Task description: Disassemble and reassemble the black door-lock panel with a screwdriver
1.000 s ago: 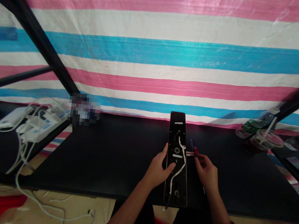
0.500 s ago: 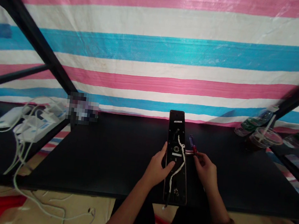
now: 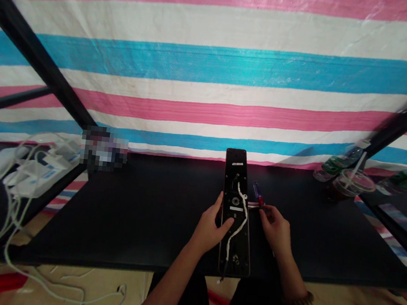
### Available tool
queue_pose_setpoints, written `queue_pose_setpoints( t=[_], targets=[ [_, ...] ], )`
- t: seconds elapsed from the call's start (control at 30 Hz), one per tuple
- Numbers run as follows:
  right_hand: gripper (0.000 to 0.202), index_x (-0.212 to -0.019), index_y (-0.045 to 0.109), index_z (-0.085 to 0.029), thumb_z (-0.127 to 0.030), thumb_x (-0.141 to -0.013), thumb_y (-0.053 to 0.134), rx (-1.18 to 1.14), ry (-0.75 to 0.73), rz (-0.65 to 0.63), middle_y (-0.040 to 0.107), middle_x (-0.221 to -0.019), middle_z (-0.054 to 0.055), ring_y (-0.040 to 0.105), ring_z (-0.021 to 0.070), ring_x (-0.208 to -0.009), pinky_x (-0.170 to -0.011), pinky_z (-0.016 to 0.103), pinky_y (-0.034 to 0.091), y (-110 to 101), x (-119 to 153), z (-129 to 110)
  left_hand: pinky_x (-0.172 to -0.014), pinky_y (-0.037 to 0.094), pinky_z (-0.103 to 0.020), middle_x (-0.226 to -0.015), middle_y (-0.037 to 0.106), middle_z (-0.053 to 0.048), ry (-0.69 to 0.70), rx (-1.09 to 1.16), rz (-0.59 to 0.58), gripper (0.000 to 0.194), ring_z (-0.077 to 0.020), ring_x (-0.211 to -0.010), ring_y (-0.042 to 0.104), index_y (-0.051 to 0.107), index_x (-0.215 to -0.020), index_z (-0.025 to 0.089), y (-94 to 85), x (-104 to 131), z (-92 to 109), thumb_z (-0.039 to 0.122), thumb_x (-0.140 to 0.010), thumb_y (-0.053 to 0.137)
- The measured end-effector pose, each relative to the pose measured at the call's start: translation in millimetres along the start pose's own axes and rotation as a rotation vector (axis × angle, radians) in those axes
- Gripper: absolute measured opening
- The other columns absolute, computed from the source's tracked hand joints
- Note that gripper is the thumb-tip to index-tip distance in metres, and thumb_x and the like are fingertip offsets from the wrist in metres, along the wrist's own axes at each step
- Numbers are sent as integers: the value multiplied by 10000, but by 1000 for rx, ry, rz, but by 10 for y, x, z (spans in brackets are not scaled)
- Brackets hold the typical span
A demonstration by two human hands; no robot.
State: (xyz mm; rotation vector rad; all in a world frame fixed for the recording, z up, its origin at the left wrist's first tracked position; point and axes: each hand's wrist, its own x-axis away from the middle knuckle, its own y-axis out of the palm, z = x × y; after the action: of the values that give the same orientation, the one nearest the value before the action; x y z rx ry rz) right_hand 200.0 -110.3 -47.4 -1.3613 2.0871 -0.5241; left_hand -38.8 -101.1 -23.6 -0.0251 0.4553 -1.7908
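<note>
A long black panel, which looks like the back of an electronic door lock, lies lengthwise at the front of the black table. Along it runs a white-sleeved cable, its plug end hanging over the front edge. My left hand is closed on the panel's left side, thumb on top. At the right side, my right hand has its fingertips pinched by a thin silvery piece at the panel's edge; what they grip is partly hidden. Just beyond those fingertips lies a screwdriver with a blue and red handle.
At the back right stand a plastic cup with a straw and a green-labelled bottle; another bottle lies farther right. White power strips and cables crowd the left. A striped sheet hangs behind the black table.
The view has shifted slightly, so everything appears a little farther left. Both hands keep nearly the same places at the panel.
</note>
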Motion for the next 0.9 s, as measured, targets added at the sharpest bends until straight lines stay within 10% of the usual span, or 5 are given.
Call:
queue_pose_setpoints(
  t=[0.9],
  targets=[
    [387,-1051,680,-174,-503,-906,538,-14,4,-12,668,-655,16,622,195,-560,-561,288,444,15,-5,12,-1014,509,-410,-1317,673,-106,-47,23,-19,800,-233,-1129,669,229,-1592,201,-13,4,28,315,-905,621]
  ],
)
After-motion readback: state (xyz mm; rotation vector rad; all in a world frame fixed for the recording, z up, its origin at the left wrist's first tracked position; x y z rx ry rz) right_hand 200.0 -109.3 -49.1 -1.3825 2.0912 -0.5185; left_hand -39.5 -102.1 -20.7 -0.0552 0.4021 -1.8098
